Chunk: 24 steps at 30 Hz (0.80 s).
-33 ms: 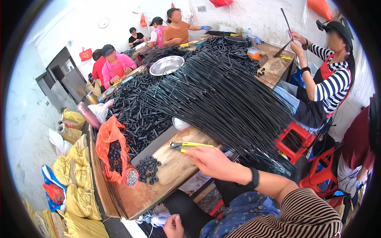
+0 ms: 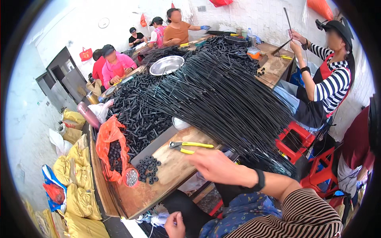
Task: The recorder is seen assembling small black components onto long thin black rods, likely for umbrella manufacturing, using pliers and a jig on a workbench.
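Note:
My right hand (image 2: 220,168) hangs over the near edge of the wooden tabletop, beside a pair of end-cutting pliers (image 2: 192,145) with yellow handles. The pliers lie on the wood with their jaws to the left. Motion smears the fingers of this hand, and what they hold, if anything, does not show. Low in the view, beside my dark-trousered leg, my left hand (image 2: 174,225) is closed with its fingers curled in; its contents are hidden. Small black ring-shaped parts (image 2: 147,169) sit in a loose pile left of the pliers, next to a red cup (image 2: 131,177) of small silvery pieces.
Long black rods (image 2: 226,95) cover the table's middle and overhang its near right edge. Left of them are heaped short black tubes (image 2: 139,115), with a metal basin (image 2: 167,65) behind. An orange bag (image 2: 111,139) holds black parts. Several co-workers sit around; red stools (image 2: 295,141) stand right.
My right hand has drawn slightly right and down from the pliers, so more of their lower handle shows. My left hand has shifted slightly.

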Motion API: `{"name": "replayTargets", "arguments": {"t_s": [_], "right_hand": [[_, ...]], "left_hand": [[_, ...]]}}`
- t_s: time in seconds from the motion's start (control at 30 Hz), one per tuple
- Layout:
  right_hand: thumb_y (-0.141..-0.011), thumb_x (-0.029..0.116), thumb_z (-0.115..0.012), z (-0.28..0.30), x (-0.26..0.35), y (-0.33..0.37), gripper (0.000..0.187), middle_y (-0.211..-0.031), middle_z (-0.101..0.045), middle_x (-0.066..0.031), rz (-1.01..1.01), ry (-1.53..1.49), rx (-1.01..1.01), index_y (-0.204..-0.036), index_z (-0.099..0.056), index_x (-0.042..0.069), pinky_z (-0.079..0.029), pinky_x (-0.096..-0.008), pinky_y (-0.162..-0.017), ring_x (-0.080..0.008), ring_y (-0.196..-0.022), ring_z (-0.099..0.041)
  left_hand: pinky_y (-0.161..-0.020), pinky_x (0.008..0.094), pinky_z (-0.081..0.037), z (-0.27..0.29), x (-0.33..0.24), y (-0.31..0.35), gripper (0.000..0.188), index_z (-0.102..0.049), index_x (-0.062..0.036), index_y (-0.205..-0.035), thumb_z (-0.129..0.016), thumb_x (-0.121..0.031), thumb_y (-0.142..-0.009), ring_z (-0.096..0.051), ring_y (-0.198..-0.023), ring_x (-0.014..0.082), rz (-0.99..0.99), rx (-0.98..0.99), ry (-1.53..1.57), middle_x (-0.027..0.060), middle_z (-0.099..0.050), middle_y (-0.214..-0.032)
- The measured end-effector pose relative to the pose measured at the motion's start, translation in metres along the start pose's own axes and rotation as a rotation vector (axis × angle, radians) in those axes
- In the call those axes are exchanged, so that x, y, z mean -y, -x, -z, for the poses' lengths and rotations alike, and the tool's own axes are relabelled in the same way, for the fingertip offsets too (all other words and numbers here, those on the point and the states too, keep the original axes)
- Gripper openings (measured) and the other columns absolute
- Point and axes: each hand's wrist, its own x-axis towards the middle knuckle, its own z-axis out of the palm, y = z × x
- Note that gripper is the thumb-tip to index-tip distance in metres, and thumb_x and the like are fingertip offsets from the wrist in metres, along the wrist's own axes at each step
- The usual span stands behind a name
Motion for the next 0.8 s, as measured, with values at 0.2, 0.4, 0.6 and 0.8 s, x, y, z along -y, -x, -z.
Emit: {"name": "replayTargets", "arguments": {"t_s": [0.2,0.4,0.6,0.8], "right_hand": [[-0.067,0.008,-0.065,0.110,0.139,0.004,0.021,-0.078,-0.063,-0.0033,0.442,-0.092,0.074,-0.087,-0.070,0.009,-0.050,-0.0241,-0.056,-0.0162,-0.058,-0.060],[-0.068,0.009,-0.069,0.061,0.174,-0.017,0.009,-0.068,-0.056,-0.0056,0.770,-0.134,-0.903,-0.074,-0.067,0.003,-0.047,-0.0247,-0.049,-0.0152,-0.057,-0.057],[-0.070,0.010,-0.070,0.069,0.190,0.003,0.009,-0.066,-0.056,-0.0039,0.605,-0.411,-0.456,-0.070,-0.064,0.002,-0.045,-0.0262,-0.046,-0.0136,-0.055,-0.054],[-0.067,0.013,-0.075,0.083,0.185,0.005,0.015,-0.067,-0.060,-0.0040,0.581,-0.273,-0.388,-0.069,-0.063,0.004,-0.049,-0.0259,-0.046,-0.0157,-0.052,-0.058]], "left_hand": [[-0.061,0.0304,-0.049,-0.049,-0.024,-0.010,0.009,-0.065,0.0017,-0.087,-0.062,-0.006,-0.084,-0.063,-0.067,0.0209,-0.438,0.016,0.032,0.0132,-0.064,-0.077],[-0.063,0.0360,-0.049,-0.070,0.009,-0.022,0.005,-0.064,0.0002,-0.081,-0.064,-0.005,-0.081,-0.062,-0.069,0.0299,-0.609,0.059,-0.177,0.0142,-0.063,-0.075],[-0.063,0.0385,-0.050,-0.066,0.020,-0.021,0.006,-0.066,0.0008,-0.082,-0.063,-0.005,-0.082,-0.063,-0.069,0.0316,-0.623,-0.033,-0.105,0.0161,-0.065,-0.077],[-0.062,0.0342,-0.048,-0.082,-0.010,-0.025,0.006,-0.064,0.0004,-0.085,-0.064,-0.005,-0.083,-0.061,-0.067,0.0277,-0.617,0.104,0.003,0.0135,-0.063,-0.075]]}}
